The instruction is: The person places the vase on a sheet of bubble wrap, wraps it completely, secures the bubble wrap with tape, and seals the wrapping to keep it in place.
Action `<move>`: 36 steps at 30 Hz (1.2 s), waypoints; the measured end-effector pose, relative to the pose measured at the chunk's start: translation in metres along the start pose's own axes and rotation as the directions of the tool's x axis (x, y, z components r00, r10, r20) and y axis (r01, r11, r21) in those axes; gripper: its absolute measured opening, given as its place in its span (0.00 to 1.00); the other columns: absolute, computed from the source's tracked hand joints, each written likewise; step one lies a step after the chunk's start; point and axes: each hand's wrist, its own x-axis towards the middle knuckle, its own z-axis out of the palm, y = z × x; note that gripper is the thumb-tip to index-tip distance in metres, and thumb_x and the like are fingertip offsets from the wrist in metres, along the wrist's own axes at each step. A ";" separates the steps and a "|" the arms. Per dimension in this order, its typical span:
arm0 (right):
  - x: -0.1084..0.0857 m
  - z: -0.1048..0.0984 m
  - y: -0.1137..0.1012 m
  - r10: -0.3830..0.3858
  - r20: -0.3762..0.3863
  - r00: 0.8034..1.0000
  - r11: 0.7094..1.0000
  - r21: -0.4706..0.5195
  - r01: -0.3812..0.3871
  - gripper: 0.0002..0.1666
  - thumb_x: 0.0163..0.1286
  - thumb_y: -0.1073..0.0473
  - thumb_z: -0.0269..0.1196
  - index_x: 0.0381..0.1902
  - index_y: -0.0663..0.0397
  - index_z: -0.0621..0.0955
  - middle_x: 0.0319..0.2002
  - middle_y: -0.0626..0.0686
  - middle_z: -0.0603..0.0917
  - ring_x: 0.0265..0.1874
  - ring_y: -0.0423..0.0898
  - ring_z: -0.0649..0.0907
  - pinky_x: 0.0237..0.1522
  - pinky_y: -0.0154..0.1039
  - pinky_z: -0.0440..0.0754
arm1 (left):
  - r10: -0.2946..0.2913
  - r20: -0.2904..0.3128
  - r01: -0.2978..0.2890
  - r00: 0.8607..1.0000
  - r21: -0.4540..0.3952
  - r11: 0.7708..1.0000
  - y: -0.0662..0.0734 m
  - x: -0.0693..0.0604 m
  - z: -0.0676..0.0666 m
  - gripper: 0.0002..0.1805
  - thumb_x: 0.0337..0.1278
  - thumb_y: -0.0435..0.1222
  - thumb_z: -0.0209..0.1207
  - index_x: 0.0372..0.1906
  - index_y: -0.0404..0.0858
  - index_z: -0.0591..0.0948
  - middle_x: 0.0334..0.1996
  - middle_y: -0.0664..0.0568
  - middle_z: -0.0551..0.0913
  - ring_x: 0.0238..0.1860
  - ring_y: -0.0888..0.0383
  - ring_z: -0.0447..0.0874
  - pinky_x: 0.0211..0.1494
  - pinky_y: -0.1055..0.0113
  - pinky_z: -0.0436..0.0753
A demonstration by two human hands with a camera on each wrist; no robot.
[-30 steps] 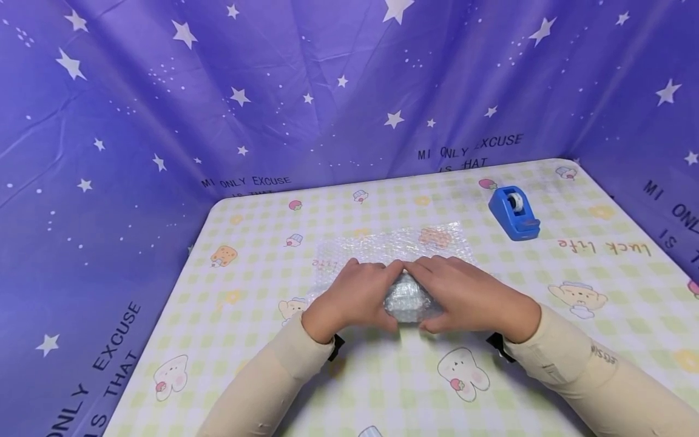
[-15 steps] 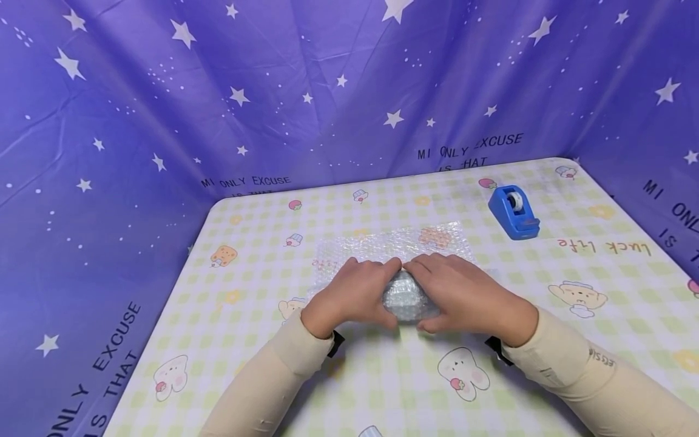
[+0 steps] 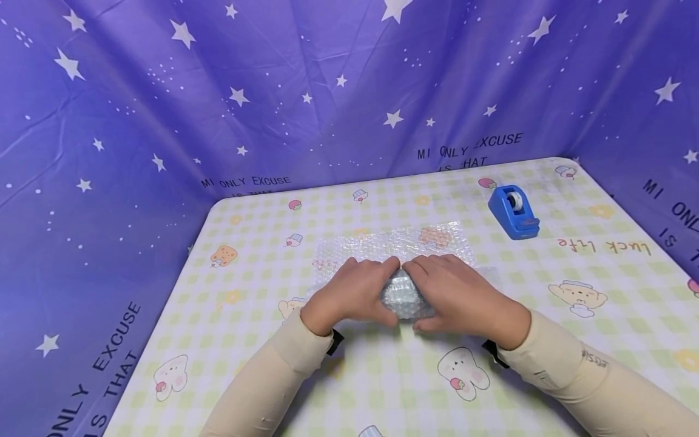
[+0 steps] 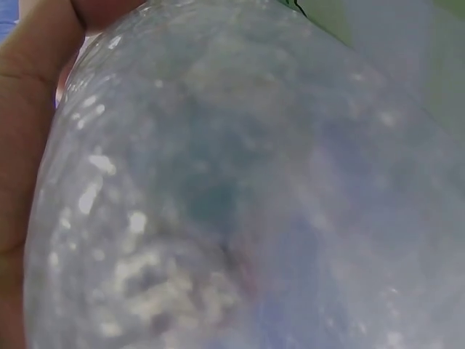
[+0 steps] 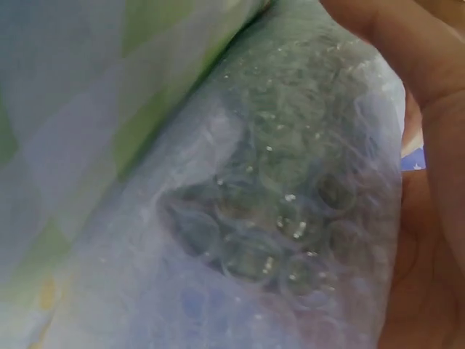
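A roll of clear bubble wrap (image 3: 403,296) lies on the table between both hands, around something I cannot make out. My left hand (image 3: 357,291) grips its left part, thumb on the near side and fingers over the top. From the right, my right hand (image 3: 459,294) holds it the same way, and the two index fingers nearly meet on top. A flat stretch of the same bubble wrap (image 3: 382,244) spreads out beyond the hands. Close up in the right wrist view, a dark pointed shape shows through the bubble wrap (image 5: 290,218); the left wrist view of the roll (image 4: 218,182) is blurred.
A blue tape dispenser (image 3: 514,212) with a roll of tape stands at the back right of the table. The table (image 3: 246,346) has a green checked cover with cartoon prints. Purple star-printed curtains (image 3: 327,91) hang behind and at both sides.
Both hands keep hold of the bubble wrap roll. The right hand has shifted slightly left; the roll seems turned a little. The tape dispenser has stayed where it was.
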 end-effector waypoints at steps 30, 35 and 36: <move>0.002 0.002 0.005 -0.049 -0.021 0.999 0.997 0.058 0.050 0.49 0.43 0.39 0.80 0.57 0.61 0.77 0.44 0.52 0.84 0.45 0.50 0.84 0.55 0.54 0.80 | 0.011 0.052 -0.005 0.999 -0.106 0.994 -0.004 0.000 0.000 0.39 0.35 0.53 0.74 0.56 0.49 0.71 0.34 0.61 0.80 0.30 0.63 0.79 0.34 0.65 0.76; 0.002 0.001 0.006 -0.049 -0.014 0.999 0.996 0.070 0.050 0.50 0.44 0.40 0.80 0.59 0.63 0.77 0.46 0.53 0.85 0.46 0.51 0.84 0.57 0.55 0.80 | -0.009 0.069 0.017 0.998 -0.115 0.993 -0.004 0.000 0.000 0.39 0.35 0.54 0.73 0.57 0.48 0.72 0.35 0.61 0.81 0.31 0.63 0.79 0.37 0.63 0.76; 0.002 0.001 0.006 -0.049 -0.013 0.999 0.996 0.070 0.050 0.50 0.44 0.40 0.80 0.59 0.63 0.77 0.46 0.53 0.85 0.46 0.51 0.85 0.57 0.55 0.80 | -0.013 0.071 0.021 0.997 -0.111 0.994 -0.004 0.000 0.000 0.39 0.35 0.54 0.73 0.57 0.48 0.72 0.35 0.61 0.81 0.31 0.63 0.79 0.38 0.63 0.76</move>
